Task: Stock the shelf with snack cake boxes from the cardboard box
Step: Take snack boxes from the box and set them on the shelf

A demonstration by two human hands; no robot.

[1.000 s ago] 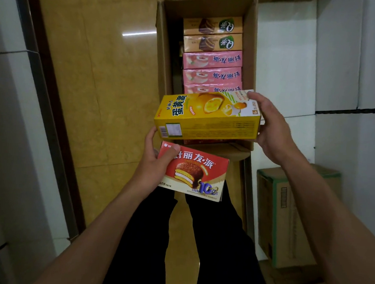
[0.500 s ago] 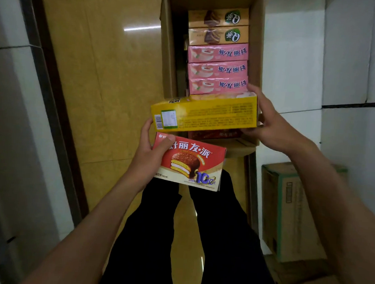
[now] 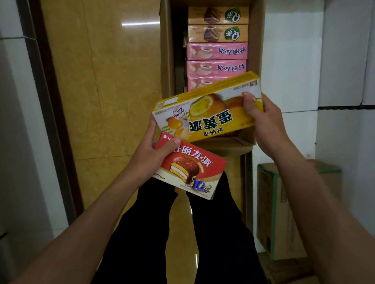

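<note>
An open cardboard box (image 3: 166, 44) stands on the floor ahead, filled with a row of snack cake boxes: two tan ones (image 3: 218, 25) at the far end and pink ones (image 3: 216, 60) nearer me. My right hand (image 3: 262, 118) grips the right end of a yellow snack cake box (image 3: 208, 114), held tilted above the cardboard box's near end with its printed face toward me. My left hand (image 3: 153, 153) grips the left end of a red snack cake box (image 3: 191, 168) just below, and its fingers also touch the yellow box's left corner.
Yellow tiled floor (image 3: 98, 70) lies to the left of the cardboard box, with a dark door frame and grey wall beyond. White panels (image 3: 318, 62) rise on the right. A closed green-taped carton (image 3: 287, 209) sits low at the right. My black-trousered legs are below.
My right hand has turned the yellow box over, from its side panel facing me to its printed front, now tilted. The red box stays in my left hand.
</note>
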